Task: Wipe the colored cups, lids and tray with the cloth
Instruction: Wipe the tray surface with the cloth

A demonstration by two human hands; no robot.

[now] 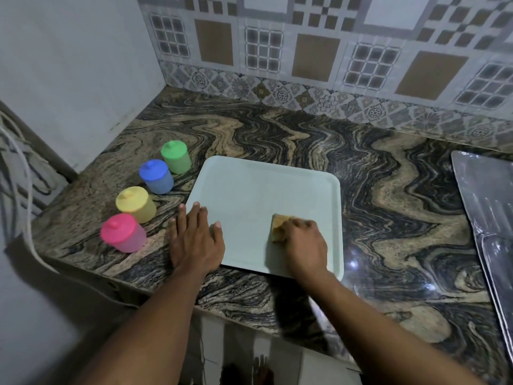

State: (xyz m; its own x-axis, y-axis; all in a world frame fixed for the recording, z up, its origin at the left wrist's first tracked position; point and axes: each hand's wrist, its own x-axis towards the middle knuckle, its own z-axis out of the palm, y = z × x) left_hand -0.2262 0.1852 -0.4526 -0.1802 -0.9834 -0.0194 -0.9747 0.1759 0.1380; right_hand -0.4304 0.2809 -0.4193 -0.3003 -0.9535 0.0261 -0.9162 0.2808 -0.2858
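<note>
Tray [258, 195], likely light and slippery, is pinned at its edge by spread left hand [195, 240]; soft cloth [279, 227] is gripped by right hand [302, 243].

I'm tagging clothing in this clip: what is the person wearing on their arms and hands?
Nothing that shows. The left hand and right hand are bare, with no gloves, rings, watch or bands. No sleeves appear anywhere in the frame.

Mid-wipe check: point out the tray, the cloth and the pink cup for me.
tray [263, 195]: head view, bare middle of its flat surface.
cloth [278, 229]: head view, the yellow end that is left uncovered.
pink cup [119, 230]: head view, top of its lid.
</note>
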